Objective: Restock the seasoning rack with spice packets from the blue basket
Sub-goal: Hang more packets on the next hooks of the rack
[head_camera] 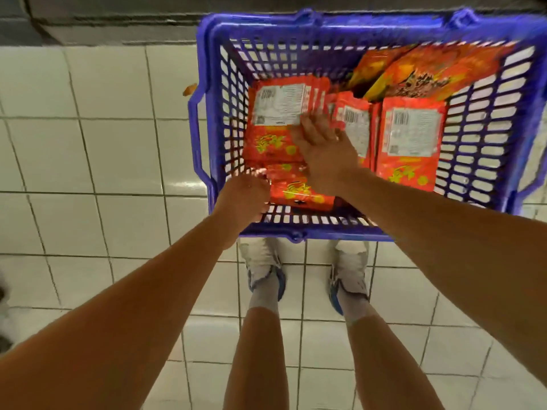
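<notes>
My shoes [307, 270] are on white floor tiles [97, 161], the blue basket [204, 134] right in front of my toes. My left hand [245, 199] dips in at the near corner; blurred, so I can't tell its grip. My right hand [322, 152] reaches flat, fingers spread, onto the red spice packets [411, 134]. Plenty still stacked inside, so I'd say restocking has a long way left. No rack visible, just a grey ledge [112, 28] beyond.
</notes>
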The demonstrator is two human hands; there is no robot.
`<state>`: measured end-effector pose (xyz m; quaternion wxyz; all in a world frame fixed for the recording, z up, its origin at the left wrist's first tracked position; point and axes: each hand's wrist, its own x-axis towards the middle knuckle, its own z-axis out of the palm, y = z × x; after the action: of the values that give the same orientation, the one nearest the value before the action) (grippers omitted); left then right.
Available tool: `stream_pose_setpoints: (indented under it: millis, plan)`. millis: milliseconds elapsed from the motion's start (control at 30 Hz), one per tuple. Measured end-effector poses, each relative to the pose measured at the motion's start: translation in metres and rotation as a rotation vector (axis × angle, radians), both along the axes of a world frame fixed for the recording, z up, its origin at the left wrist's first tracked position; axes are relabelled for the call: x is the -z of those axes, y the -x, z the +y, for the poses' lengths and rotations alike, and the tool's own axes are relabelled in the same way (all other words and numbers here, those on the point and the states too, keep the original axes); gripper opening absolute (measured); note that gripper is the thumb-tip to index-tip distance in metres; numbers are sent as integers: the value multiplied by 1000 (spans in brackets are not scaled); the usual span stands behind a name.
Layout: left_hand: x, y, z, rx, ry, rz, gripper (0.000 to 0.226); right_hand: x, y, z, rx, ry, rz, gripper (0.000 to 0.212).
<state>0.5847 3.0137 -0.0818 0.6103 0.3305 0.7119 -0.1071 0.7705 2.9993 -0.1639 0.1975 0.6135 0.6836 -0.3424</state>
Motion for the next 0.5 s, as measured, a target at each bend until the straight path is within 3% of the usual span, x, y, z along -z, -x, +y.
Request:
stream_pose_setpoints:
  millis: [133, 233, 367, 500]
  plan:
    - [6, 8, -6, 29, 3, 34, 24, -1, 3, 2, -27, -131, -49, 55]
    - [-2, 11, -2, 28, -34, 6, 11, -25, -12, 2, 228, -263, 209, 30]
    - [-8, 8, 3, 83, -180, 15, 42, -71, -40, 16, 488, -181, 389, 18]
    - [-12, -1, 12, 110, -328, -101, 63, -98, -62, 27, 472, -27, 437, 14]
